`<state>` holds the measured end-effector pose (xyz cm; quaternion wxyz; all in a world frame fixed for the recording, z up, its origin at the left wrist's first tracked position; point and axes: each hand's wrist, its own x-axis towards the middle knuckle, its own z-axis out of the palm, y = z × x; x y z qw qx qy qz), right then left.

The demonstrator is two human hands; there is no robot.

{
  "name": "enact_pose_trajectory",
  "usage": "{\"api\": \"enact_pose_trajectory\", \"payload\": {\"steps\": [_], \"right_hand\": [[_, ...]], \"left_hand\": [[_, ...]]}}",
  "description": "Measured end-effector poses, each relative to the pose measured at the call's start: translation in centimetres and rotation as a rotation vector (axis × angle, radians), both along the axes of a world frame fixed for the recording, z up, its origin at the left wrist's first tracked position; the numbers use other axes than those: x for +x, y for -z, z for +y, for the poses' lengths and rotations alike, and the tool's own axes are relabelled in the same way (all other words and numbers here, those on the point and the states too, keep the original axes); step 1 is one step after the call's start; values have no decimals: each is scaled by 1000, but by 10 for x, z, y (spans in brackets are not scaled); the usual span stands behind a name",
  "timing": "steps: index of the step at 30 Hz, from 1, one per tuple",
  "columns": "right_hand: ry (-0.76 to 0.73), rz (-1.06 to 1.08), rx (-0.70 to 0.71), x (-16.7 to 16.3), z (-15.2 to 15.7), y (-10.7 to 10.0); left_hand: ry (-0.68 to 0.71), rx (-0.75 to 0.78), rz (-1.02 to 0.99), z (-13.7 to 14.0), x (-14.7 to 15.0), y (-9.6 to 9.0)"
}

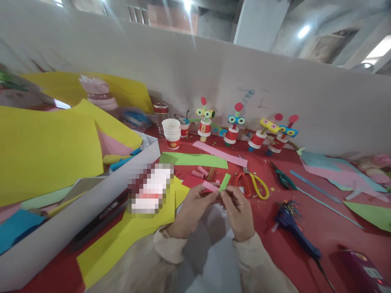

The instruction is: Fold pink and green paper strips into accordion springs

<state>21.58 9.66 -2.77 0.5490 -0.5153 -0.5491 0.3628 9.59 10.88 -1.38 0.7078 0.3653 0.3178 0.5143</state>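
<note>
My left hand (192, 209) pinches a pink paper strip (210, 186) near the middle of the table. Close beside it, my right hand (237, 209) has its fingers closed on a green paper strip (225, 182). The two strips meet at an angle between my fingertips; whether they are joined there I cannot tell. Just beyond my hands lie folded striped paper springs (203, 171) and a piece of red paper (195, 181). Scissors with red and yellow handles (259, 186) rest to the right of them.
Paper-cup figures (232, 133) stand along the wall, near stacked paper cups (171, 132). A white box (100, 207) holding coloured paper fills the left. On the right are pliers (284, 178), a blue glue gun (297, 236) with a cord, and a steel ruler (314, 186).
</note>
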Motion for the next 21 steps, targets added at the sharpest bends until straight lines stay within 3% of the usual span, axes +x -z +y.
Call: {"api": "enact_pose_trajectory", "payload": {"steps": [9,16,21], "right_hand": [[-31,283,-160,3,7,8],[5,177,-120,1,3,2],[-74,228,-109,3,4,7]], "left_hand": [[-13,12,-13,0,4,5],[-87,-81,29,1,6,2],[-74,-89,-3,0,4,3]]}}
